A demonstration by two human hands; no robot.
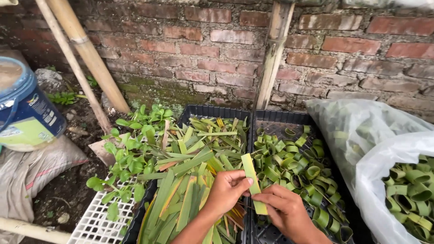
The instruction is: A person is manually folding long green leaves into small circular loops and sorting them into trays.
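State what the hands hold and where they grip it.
Both hands hold one flat green leaf strip: left hand pinches its middle, right hand its lower end.

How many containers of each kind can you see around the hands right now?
Black trays: 2, one with flat leaf strips, one with rolled leaf rings
White lattice tray: 1
Clear plastic bag of rolled rings: 1
Blue bucket: 1
Total: 5
The left hand and right hand hold one flat leaf strip.
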